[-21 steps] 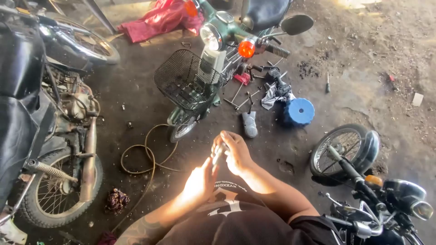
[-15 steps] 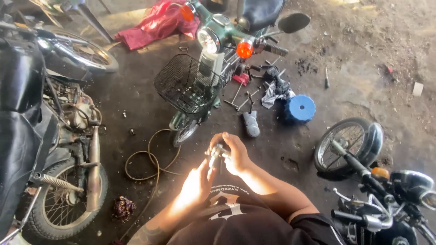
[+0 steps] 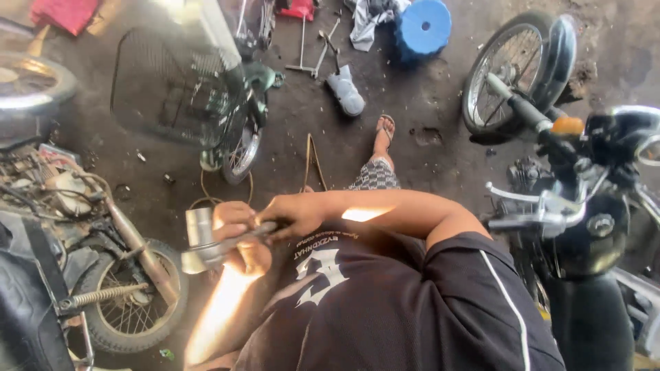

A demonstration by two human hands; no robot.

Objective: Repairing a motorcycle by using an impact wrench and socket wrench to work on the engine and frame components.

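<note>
A metal socket wrench with a thick tube end and a thin bar handle is held in front of my chest. My left hand is wrapped around it just behind the tube end, with sunlight falling on that forearm. My right hand grips the far end of the bar, its arm reaching across my dark printed shirt. The two hands are close together, over the dirt floor beside the rear wheel of a stripped motorcycle.
A green motorcycle with a black wire basket stands ahead on the left. A black motorcycle and its front wheel are at the right. A blue round stool, loose tools, a red cloth and my sandalled foot lie ahead.
The view has dropped and closed in on my hands. They have moved left and apart along the wrench, whose tube end now shows clearly.
</note>
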